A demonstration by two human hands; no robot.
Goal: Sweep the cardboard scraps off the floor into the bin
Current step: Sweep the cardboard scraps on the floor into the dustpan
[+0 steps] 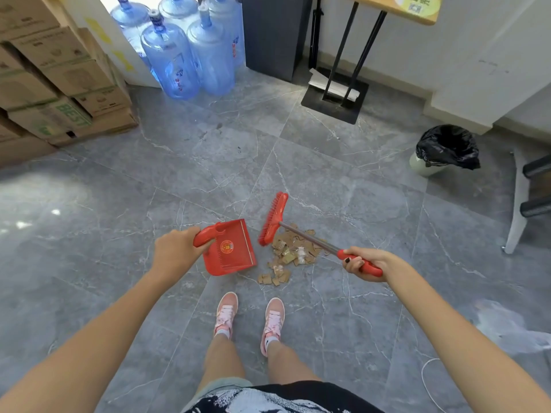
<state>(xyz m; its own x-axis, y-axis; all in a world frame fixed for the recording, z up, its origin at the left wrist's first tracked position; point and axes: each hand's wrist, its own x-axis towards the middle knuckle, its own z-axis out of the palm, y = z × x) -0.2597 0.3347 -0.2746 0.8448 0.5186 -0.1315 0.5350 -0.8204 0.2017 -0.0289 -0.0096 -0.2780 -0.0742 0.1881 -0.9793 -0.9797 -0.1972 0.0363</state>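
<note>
Person standing, seen from head height, both arms out over a grey marbled tile floor [343, 189].

Left hand [176, 248]: fingers wrapped round the stubby handle of a red dustpan [234, 248]. The pan's wide mouth faces right, toward the litter. Whether its edge touches the tiles or hangs just above them cannot be told.

Right hand [362, 260]: curled round the red grip at the end of a short brush [272, 219], thumb on top. A metal shaft runs from the grip up and left, across the pile, to the red brush head. The head sits at the far-left edge of the pile, between it and the dustpan.

Cardboard scraps [293, 248]: small brown pieces heaped on the floor just right of the dustpan, under the brush shaft. A few lie apart at the near edge, close to the pan's near corner.

Bin [444, 150]: pale tub with a black bag liner, far right by the wall, well apart from the pile.

Pink shoes [226, 312] planted just near of the scraps. Far left, stacked cardboard boxes [59, 84]. Beside them, a cluster of blue water jugs [190, 52].
</note>
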